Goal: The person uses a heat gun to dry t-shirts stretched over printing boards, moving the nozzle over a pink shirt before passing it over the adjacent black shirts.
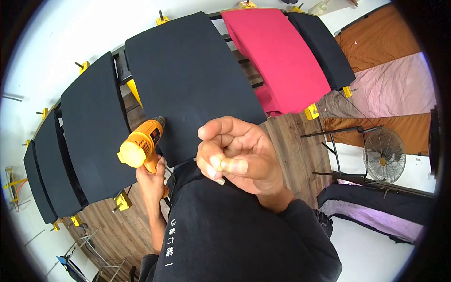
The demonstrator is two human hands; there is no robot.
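My left hand (pixel 151 181) is wrapped round the handle of an orange power drill (pixel 141 143). The drill's dark nose points up and right, over the edge of a wide black fabric-covered panel (pixel 188 70). Close to the camera, my right hand (pixel 242 157) is raised in front of that panel's lower end. Its thumb and a fingertip are pressed together, and the index finger is curled above them. Whatever may sit in this pinch is too small or hidden to make out.
Several more black panels (pixel 96 122) and a pink one (pixel 282 56) lie in a curved row, with yellow clamps (pixel 123 201) along their ends. On the right stand a fan (pixel 384 155) and brown and pale cloth (pixel 385 42). Wooden flooring (pixel 300 155) shows between.
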